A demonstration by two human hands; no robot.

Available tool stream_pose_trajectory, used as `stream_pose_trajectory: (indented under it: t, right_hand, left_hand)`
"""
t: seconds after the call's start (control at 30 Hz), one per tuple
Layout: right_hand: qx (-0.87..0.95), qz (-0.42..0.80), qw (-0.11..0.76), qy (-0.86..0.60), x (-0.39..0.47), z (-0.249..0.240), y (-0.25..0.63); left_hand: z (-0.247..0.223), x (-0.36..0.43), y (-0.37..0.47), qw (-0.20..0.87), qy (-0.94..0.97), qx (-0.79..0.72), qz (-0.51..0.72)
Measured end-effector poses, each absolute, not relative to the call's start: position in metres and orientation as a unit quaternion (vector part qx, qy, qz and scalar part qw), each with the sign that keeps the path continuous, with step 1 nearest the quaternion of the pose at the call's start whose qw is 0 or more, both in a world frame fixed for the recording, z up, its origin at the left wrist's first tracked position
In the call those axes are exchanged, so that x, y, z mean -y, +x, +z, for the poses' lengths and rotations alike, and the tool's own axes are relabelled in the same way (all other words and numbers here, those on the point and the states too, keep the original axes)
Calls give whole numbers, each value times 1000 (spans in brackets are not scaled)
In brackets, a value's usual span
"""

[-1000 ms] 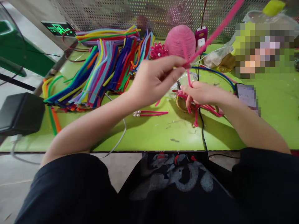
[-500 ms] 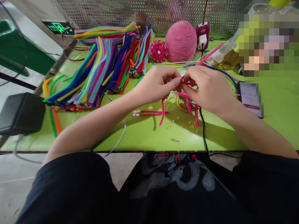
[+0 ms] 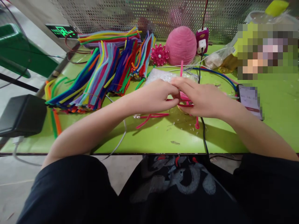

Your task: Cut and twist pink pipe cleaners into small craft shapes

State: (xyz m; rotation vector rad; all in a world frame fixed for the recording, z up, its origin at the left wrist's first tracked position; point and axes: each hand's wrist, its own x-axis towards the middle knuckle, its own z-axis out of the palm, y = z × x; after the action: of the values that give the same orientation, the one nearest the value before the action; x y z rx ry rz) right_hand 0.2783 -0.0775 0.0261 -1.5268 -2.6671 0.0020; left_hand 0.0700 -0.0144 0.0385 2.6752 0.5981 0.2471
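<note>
Both hands meet above the middle of the green table. Fingers of my left hand (image 3: 164, 95) are pinched on a pink pipe cleaner (image 3: 182, 69), one end of which sticks up behind the hands. My right hand (image 3: 201, 98) is closed on it too, its fingers bent against the left fingertips; a pink length shows by its thumb. Beneath the left wrist lie thin pink stems with pearl beads (image 3: 136, 117) at one end. More pink pieces, one with a small looped end (image 3: 197, 124), lie partly hidden under the right hand.
Bundles of coloured pipe cleaners (image 3: 100, 74) lie at left. A pink beaded flower (image 3: 159, 55), a pink wrapped ball (image 3: 181, 46) and a purple power strip (image 3: 202, 40) stand at the back. A phone (image 3: 250, 101) is at right; a black cable (image 3: 203, 133) crosses the table.
My hands have come a little nearer to me, and the right hand has turned over the left fingertips. The pink end behind them now points upright, and another end has swung left.
</note>
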Motion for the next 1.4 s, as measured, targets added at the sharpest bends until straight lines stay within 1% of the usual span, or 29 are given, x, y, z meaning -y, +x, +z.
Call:
stream_pose_trajectory:
  t: [0.13, 0.23, 0.3, 0.4, 0.47, 0.53, 0.63, 0.73, 0.87, 0.97, 1.03, 1.13, 1.23, 1.33, 1.4]
  right_hand:
    - [859, 59, -51, -506, 74, 38, 277]
    - [852, 73, -77, -513, 72, 42, 277]
    - [849, 40, -84, -521, 70, 41, 277]
    - [868, -48, -78, -488, 67, 35, 277]
    - [880, -87, -66, -463, 66, 31, 276]
    - [870, -92, -58, -481, 67, 27, 275]
    - [837, -86, -54, -538, 72, 24, 271]
    - [818, -84, -48, -567, 76, 24, 267]
    - [821, -64, -8, -568, 72, 28, 275]
    - [851, 9, 28, -525, 66, 37, 290]
    - [868, 78, 74, -485, 65, 44, 301]
    - [861, 170, 170, -448, 67, 49, 313]
    - [842, 217, 249, -426, 69, 47, 314]
    - [828, 204, 318, -414, 71, 46, 309]
    - [830, 112, 351, -419, 73, 48, 305]
  left_hand:
    - [53, 12, 63, 204, 955, -217, 15]
    - [62, 9, 56, 183, 953, -240, -39]
    - [65, 8, 53, 161, 951, -256, -66]
    - [68, 7, 52, 144, 950, -262, -85]
    - [68, 7, 52, 147, 947, -276, -73]
    - [66, 8, 54, 170, 937, -303, -37]
    - [57, 11, 61, 243, 917, -315, 10]
    - [43, 14, 71, 301, 909, -284, 48]
    - [28, 16, 80, 276, 913, -276, 116]
    - [28, 13, 78, 256, 921, -258, 140]
    - [32, 10, 74, 239, 925, -254, 152]
    - [38, 8, 70, 217, 919, -274, 185]
    - [40, 8, 70, 224, 901, -297, 224]
    - [39, 6, 71, 261, 876, -315, 254]
    - [37, 0, 71, 304, 849, -336, 272]
